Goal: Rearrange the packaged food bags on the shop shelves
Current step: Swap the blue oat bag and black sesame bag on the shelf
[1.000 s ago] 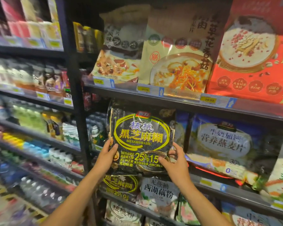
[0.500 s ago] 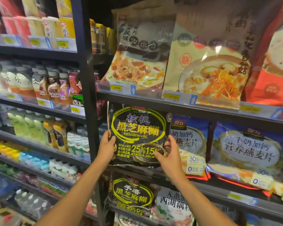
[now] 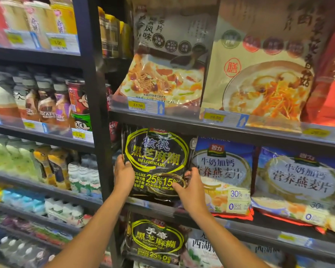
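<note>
**Black sesame bag: position.** The black sesame bag (image 3: 157,157) stands upright at the left end of the middle shelf (image 3: 249,228). Its left edge is just beside the upright post (image 3: 94,113). Its right edge is touching or overlapping the first blue oat bag (image 3: 222,167). Its top edge sits close under the upper shelf (image 3: 182,120).

**Change.** One second ago the bag hung lower and out in front. Its bottom edge covered the shelf lip and the top of the lower black bag (image 3: 157,240). Half a second ago it had been lifted and moved towards the slot. Its bottom edge now lies at the shelf lip, and the lower bag's label is fully exposed.

**Hands.**
- The left hand (image 3: 124,176) grasps the bag's left edge, with the thumb on the front face.
- The right hand (image 3: 191,190) grasps the lower right corner. The thumb is on the front and the fingers are wrapped round the edge, between this bag and the blue oat bag.
- Neither hand has let go.

**Assessment.**
- Placement of this bag appears nearly complete.
- Whether its base is fully on the shelf cannot be told, because the hands and the lip hide it.
- The remaining work is probably to push it back, square it and release it.
- The fit against the neighbouring bag is tight, so the soft pack may buckle or lean forward when freed.
</note>
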Demonstrator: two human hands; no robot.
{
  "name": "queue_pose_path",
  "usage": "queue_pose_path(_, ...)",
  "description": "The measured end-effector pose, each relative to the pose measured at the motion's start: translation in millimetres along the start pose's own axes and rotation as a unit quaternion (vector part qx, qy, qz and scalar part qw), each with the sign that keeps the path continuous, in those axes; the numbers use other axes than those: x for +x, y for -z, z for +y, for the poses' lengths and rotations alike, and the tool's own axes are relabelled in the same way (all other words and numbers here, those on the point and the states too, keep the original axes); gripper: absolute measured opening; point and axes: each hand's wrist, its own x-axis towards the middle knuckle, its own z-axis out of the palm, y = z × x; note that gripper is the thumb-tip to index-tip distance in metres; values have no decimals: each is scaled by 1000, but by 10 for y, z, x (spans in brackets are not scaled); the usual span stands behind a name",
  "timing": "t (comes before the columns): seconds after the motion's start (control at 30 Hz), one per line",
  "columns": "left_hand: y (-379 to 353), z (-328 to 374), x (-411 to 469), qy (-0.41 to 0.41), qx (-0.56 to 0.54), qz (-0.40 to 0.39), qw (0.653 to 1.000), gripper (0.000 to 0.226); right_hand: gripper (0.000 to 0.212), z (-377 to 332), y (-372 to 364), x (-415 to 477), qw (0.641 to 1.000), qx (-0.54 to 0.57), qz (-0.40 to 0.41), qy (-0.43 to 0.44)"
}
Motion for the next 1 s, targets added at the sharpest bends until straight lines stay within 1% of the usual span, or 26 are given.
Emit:
queue_pose_path(0.17, -52, -31, 82, 7, 22, 18, 1000, 52, 52, 54, -43, 59, 1000, -23, 5, 5)
queue_pose_path(0.37, -73, -75, 135, 19, 49, 10, 999, 48, 51, 50, -68, 63, 999, -53, 0, 14)
queue_pose_path(0.43, -67, -98, 82, 5, 56, 13, 998, 47, 55, 73, -68, 9, 998, -54, 2, 18)
queue_pose_path(0.57, -42, -249, -51, -49, 27, 12, 998, 51, 68, 127, -80, -166, 998, -55, -16, 34)
queue_pose_path(0.7, -38, -201, -103, -40, 38, 23, 998, 55, 68, 90, -31, -197, 998, -41, -37, 20)
queue_pose_path(0.8, -51, -115, -245, -46, 52, 50, 996, 59, 72, 42, 1, -198, 998, -29, -48, 15)
queue_pose_path(0.9, -100, -87, -393, -66, 93, 85, 990, 65, 68, 56, 24, -191, 998, -25, -58, 18)
queue_pose_path(1.0, -116, -87, -457, -94, 109, 97, 985, 69, 60, 62, 95, -196, 997, -40, -66, 22)
